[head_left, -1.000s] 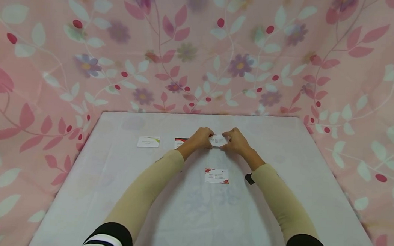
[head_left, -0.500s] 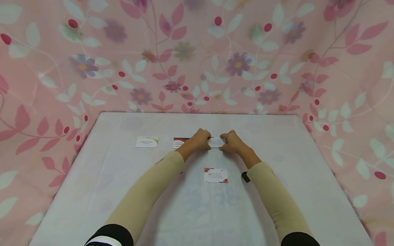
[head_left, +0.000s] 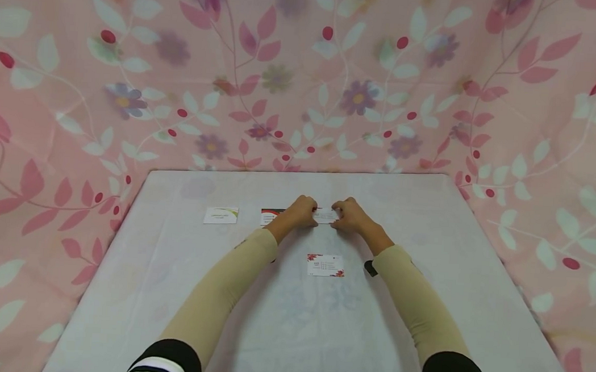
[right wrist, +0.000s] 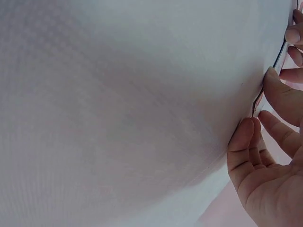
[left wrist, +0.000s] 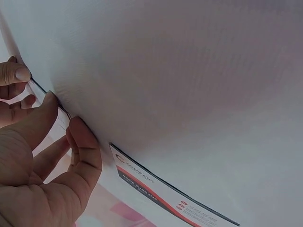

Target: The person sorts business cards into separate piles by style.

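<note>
In the head view, a white business card (head_left: 325, 215) lies on the white-covered table between my hands. My left hand (head_left: 303, 211) pinches its left end and my right hand (head_left: 351, 215) its right end, thumbs on the near side. Both wrist views show the card nearly edge-on, a thin dark edge between the fingertips; the fingers partly hide it. Beside my left hand lies a red, black and white business card (left wrist: 142, 177) printed "COMPANY", half covered by the forearm in the head view. Nearer to me is a card with red leaves (head_left: 326, 265).
A white card with a green corner (head_left: 221, 215) lies farther left, in line with the back row. The table (head_left: 405, 198) ends at a floral pink cloth (head_left: 304, 84) behind and on both sides. A small black piece (head_left: 371, 268) sits at my right cuff.
The pinched card has come down slightly toward the table and toward me, both hands moving with it. In the last half second the hands have barely moved; the head view has shifted slightly.
</note>
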{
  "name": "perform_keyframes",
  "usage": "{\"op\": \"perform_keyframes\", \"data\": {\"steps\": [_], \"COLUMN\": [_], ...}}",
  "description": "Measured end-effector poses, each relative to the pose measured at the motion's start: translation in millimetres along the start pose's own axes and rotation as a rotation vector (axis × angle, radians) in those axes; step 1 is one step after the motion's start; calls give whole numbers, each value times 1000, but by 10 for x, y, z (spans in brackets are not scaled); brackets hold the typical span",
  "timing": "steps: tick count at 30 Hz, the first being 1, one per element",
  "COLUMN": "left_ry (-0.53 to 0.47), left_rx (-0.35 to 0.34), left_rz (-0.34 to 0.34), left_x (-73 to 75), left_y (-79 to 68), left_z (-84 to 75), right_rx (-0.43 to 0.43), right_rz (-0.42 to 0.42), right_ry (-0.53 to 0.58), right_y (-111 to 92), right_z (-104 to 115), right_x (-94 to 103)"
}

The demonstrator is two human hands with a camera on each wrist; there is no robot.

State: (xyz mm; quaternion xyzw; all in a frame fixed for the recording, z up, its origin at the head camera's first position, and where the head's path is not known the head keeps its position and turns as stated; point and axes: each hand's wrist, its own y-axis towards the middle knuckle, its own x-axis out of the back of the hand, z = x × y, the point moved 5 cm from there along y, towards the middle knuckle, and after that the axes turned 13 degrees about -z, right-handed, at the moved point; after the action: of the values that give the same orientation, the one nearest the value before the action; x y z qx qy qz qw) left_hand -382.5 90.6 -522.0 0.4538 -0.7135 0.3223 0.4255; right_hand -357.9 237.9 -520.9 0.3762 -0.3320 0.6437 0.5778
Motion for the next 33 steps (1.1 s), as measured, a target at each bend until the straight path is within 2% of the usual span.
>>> {"op": "perform_keyframes", "data": {"steps": [8, 17, 23, 33], "left_ry": [-6, -19, -6, -34], "left_rx": [1, -2, -36, -36], "left_rz": [-3, 7, -12, -1], "left_x": [53, 8, 38, 39], "left_y": [-19, -18, -51, -58], "left_z": [-13, 1, -18, 5], "right_rx": [4, -10, -17, -15], "right_rz": [-17, 1, 22, 24], "right_ry": [19, 57, 74, 68], "right_y": [-6, -33, -47, -55], "right_z": [22, -28, -28, -46], "right_x": [30, 22, 6, -9]}}
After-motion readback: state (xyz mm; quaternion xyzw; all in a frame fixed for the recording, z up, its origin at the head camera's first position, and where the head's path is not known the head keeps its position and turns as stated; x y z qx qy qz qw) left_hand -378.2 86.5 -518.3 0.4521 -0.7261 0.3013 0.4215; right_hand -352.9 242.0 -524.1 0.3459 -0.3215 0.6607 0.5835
